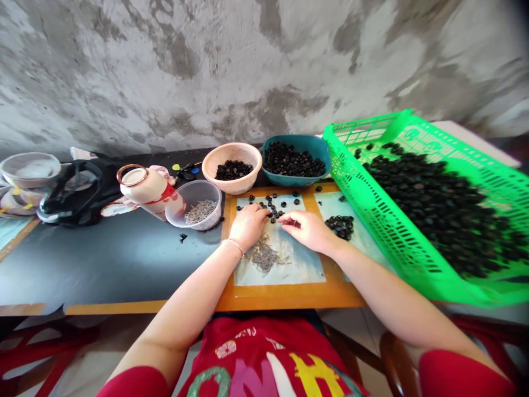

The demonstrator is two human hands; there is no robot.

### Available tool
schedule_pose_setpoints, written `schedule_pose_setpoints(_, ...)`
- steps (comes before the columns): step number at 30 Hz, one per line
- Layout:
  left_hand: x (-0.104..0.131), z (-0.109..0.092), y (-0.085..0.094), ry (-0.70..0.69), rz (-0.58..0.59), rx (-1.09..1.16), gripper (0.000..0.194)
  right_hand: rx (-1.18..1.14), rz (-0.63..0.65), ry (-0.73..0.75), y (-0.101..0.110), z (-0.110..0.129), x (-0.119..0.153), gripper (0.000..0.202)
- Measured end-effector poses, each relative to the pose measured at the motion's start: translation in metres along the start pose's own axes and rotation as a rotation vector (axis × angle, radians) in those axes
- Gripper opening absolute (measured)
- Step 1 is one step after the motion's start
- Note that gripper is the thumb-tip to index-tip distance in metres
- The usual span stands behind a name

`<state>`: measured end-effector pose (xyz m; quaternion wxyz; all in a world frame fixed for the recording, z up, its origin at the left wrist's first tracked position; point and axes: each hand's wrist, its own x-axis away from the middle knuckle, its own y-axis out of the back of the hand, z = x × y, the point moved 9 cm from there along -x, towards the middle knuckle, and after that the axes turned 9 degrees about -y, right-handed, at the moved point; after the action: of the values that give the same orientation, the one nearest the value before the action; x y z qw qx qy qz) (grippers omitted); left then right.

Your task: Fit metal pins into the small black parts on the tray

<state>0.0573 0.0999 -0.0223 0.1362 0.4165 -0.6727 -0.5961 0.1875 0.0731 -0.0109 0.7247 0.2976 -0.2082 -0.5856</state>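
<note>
My left hand (249, 225) rests over the pale sheet (289, 275), fingers bent down at the edge of a scatter of small black round pieces (275, 209). Just right of it, my right hand (308, 229) has thumb and fingers curled toward the same pieces; whatever lies between its fingertips is too small to make out. A loose pile of thin metal pins (265, 256) lies on the sheet below both hands. To the right of my right hand sits a small heap of black rings (341, 226).
A clear bowl of metal pins (200, 207), a pink bowl (231, 187) and a teal bowl (295, 180) of black pieces stand behind. A large green crate (384, 231) fills the right. A white bottle (149, 190) and a black bag (78, 193) are left.
</note>
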Motion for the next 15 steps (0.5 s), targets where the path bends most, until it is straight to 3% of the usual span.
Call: schedule_pose_setpoints(15, -0.0019, 0.0018, 0.0026, 0.013, -0.048, -0.024, 0.026, -0.076, -0.053, -0.017, -0.0051, 0.003, -0.0015, 0.017)
